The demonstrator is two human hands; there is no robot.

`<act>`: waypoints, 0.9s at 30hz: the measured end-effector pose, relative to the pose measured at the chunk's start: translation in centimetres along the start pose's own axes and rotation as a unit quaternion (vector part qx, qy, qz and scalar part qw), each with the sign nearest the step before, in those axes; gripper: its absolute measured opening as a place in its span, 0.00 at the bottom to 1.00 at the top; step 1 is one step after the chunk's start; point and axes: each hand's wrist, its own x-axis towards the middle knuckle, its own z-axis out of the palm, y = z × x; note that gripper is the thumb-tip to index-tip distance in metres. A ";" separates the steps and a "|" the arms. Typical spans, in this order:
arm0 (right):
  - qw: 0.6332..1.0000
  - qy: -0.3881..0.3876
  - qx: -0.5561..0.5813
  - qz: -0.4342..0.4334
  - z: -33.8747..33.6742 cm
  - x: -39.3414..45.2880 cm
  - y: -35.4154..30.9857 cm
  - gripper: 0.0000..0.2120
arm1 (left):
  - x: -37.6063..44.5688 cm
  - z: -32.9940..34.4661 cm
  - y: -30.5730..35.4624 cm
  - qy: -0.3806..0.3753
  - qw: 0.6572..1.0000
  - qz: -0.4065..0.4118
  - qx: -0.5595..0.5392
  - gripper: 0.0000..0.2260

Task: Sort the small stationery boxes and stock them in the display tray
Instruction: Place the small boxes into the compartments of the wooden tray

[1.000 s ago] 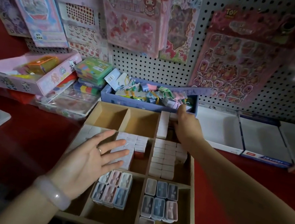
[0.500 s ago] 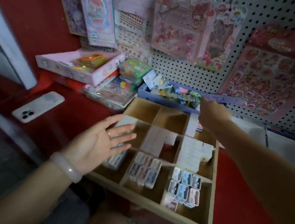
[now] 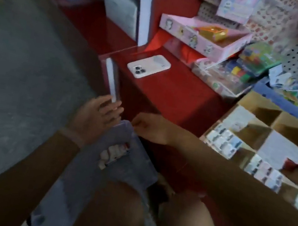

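Red shelf (image 3: 168,88) carries phone (image 3: 148,66). Wooden display tray (image 3: 259,116), part-filled with small stationery boxes (image 3: 222,141), seen at 3 o'clock. Grey box (image 3: 125,160) on lap: far edge gripped by left hand (image 3: 93,121); right hand (image 3: 151,128) curled there, grasp unclear.

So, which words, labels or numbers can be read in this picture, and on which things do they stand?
None can be read; the picture is blurred.
Hanging packets: print too blurred.
Pink box: only cartoon pictures, no clear words.
Green packet: print smeared.
Small boxes in the wooden tray: labels too small.
Phone: no text visible.
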 end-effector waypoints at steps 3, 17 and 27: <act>0.994 -0.106 0.004 0.024 4.2 5.0 0.1 0.16 | 2.8 -6.4 -1.2 0.072 0.996 -0.014 -0.044 0.15; 0.973 -0.203 0.084 0.064 20.9 17.8 11.5 0.20 | 15.4 -22.2 -23.6 0.397 0.884 -0.239 0.063 0.05; 0.987 -0.160 0.004 0.014 24.1 19.1 13.8 0.21 | 25.9 -24.9 -24.1 0.408 0.892 -0.193 0.041 0.23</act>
